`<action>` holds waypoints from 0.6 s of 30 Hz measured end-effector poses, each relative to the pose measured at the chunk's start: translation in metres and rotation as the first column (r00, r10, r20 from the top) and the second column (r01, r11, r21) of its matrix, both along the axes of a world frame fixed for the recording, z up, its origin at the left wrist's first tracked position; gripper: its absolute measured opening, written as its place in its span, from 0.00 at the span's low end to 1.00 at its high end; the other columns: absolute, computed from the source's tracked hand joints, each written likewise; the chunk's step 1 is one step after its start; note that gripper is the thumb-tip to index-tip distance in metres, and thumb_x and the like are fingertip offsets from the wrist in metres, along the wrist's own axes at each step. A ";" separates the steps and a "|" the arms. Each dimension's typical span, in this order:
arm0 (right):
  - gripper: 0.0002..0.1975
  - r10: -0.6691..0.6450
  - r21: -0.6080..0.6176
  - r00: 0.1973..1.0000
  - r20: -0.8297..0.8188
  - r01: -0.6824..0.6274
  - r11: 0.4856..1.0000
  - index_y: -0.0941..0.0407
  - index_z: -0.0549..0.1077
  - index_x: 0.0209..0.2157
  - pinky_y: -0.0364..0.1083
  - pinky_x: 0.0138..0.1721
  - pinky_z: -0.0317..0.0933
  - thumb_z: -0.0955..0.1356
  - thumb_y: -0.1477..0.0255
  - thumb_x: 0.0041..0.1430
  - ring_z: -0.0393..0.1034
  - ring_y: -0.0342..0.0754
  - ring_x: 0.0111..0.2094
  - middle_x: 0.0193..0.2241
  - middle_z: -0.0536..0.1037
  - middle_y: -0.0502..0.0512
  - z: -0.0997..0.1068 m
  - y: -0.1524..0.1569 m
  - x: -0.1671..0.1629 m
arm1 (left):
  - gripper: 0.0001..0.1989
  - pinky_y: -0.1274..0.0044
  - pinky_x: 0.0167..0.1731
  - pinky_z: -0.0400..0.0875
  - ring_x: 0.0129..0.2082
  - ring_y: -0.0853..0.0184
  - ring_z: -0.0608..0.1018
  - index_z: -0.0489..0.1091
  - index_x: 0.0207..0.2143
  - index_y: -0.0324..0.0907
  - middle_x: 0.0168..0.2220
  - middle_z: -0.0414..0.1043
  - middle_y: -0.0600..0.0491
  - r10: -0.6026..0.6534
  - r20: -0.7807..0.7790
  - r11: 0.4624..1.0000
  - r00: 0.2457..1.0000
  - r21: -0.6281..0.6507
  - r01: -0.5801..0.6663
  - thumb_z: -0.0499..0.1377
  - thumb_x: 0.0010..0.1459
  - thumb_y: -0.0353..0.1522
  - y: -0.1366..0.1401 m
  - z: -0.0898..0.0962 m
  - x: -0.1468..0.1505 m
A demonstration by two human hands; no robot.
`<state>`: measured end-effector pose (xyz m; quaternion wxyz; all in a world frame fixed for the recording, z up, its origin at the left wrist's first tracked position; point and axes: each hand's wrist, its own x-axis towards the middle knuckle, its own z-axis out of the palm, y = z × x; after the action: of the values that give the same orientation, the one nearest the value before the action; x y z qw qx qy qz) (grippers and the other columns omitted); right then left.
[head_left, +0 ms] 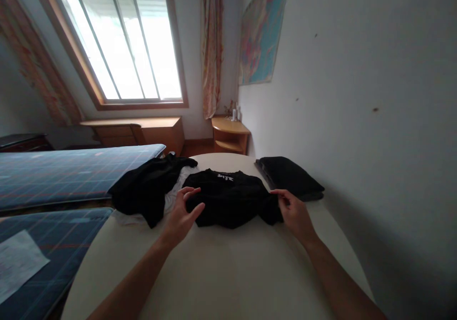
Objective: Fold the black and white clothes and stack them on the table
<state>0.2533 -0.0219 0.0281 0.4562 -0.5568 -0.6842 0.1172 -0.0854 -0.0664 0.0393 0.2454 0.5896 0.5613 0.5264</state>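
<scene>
Prob. a straightening step: blk tee (228, 198) on surface (228, 267), R of loose clothes (143, 186). L grip (181, 219) open at its L edge; R grip (294, 215) at R side, can't tell if pinching. Next move prob. needs L fingers closed on fabric.

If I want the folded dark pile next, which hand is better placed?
Probably the right hand: it is just in front of the folded dark pile, while the left hand is at the opposite side of the printed black shirt.
</scene>
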 end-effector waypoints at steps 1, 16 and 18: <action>0.16 -0.009 -0.011 1.000 -0.004 0.009 1.000 0.54 0.77 0.44 0.48 0.34 0.66 0.61 0.67 0.63 0.73 0.50 0.28 0.31 0.81 0.54 -0.002 0.001 0.002 | 0.28 0.66 0.55 0.67 0.56 0.59 0.74 0.58 0.54 0.46 0.59 0.67 0.43 -0.048 -0.059 0.998 0.997 0.030 0.049 0.63 0.53 0.41 -0.002 -0.002 0.003; 0.23 0.351 0.114 0.872 0.341 -0.409 0.905 0.53 0.69 0.55 0.57 0.55 0.59 0.72 0.65 0.58 0.69 0.58 0.53 0.51 0.76 0.61 0.009 -0.053 -0.087 | 0.05 0.77 0.38 0.71 0.34 0.65 0.79 0.73 0.37 0.46 0.34 0.78 0.55 -0.131 -0.281 0.990 0.951 0.014 0.141 0.58 0.60 0.35 -0.019 0.008 0.027; 0.16 0.390 0.083 0.861 0.327 -0.437 0.895 0.53 0.72 0.50 0.55 0.53 0.60 0.70 0.68 0.61 0.71 0.56 0.49 0.46 0.79 0.58 0.004 -0.054 -0.097 | 0.04 0.77 0.39 0.72 0.35 0.66 0.79 0.73 0.38 0.46 0.34 0.78 0.55 -0.211 -0.318 0.973 0.924 0.026 0.231 0.59 0.60 0.33 -0.025 0.007 0.034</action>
<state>0.1568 -0.0763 0.0318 0.3519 -0.3708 -0.8563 0.0730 -0.0518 -0.0917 0.0461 0.1922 0.7324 0.5063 0.4126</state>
